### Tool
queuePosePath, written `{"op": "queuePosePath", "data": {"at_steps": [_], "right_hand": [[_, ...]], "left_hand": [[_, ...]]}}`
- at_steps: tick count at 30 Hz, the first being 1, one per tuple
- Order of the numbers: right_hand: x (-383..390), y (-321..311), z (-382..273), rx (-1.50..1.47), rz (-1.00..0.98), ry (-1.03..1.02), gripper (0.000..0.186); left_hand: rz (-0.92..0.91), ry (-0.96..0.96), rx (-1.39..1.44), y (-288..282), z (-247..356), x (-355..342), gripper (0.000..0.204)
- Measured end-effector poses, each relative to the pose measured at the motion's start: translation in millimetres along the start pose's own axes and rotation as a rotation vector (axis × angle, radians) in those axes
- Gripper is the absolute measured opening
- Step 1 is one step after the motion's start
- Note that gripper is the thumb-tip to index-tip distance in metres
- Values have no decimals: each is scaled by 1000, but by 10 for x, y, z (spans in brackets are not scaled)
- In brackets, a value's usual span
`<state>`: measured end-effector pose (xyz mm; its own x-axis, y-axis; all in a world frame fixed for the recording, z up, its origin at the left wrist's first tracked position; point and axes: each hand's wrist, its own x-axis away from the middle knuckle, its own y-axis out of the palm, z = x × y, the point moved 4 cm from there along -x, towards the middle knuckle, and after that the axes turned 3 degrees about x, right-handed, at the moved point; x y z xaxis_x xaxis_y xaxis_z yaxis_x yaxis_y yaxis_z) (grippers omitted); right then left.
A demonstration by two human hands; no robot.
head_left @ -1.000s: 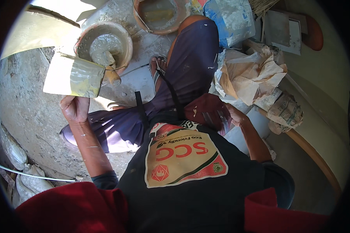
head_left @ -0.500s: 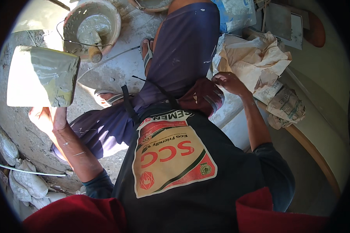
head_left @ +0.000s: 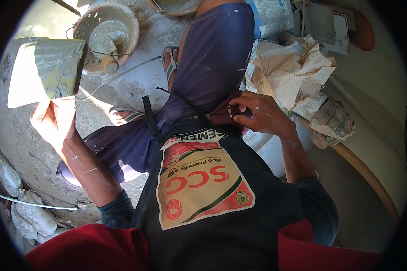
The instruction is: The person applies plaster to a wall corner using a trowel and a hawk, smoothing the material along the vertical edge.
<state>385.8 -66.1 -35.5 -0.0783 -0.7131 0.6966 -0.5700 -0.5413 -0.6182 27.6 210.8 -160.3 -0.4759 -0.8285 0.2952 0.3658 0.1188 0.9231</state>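
At the left, my left hand (head_left: 56,118) is closed on the lower edge of a flat, four-sided plastering board (head_left: 59,70). Wet grey mortar is smeared on its face, and sunlight washes out its left part. My right hand (head_left: 264,113) is at my right hip, with thumb and fingers curled together on a maroon cloth (head_left: 221,113) beside my thigh. The fingers partly cover the cloth. Beyond the board stands a round bucket (head_left: 133,34) of grey mortar, with a wooden-handled tool (head_left: 110,64) resting in it.
Crumpled brown paper (head_left: 298,74) and a blue-white bag (head_left: 271,18) lie to my right, above a curved wooden edge (head_left: 362,169). A second bucket (head_left: 174,11) is at the far edge. Pale bags (head_left: 36,212) and a thin cable (head_left: 36,205) lie at lower left.
My right hand has moved left and slightly nearer, onto the maroon cloth, its fingers now curled there. The board in my left hand has risen slightly away from me.
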Motion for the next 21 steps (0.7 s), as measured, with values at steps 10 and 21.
{"op": "queuePosePath", "data": {"at_steps": [10,21], "right_hand": [[-16,208,113,54,35,69,28],[-146,169,204,-318,28,174,26]], "left_hand": [[85,85,53,-83,84,-86,53],[84,73,126,-111,100,-101,56]]}}
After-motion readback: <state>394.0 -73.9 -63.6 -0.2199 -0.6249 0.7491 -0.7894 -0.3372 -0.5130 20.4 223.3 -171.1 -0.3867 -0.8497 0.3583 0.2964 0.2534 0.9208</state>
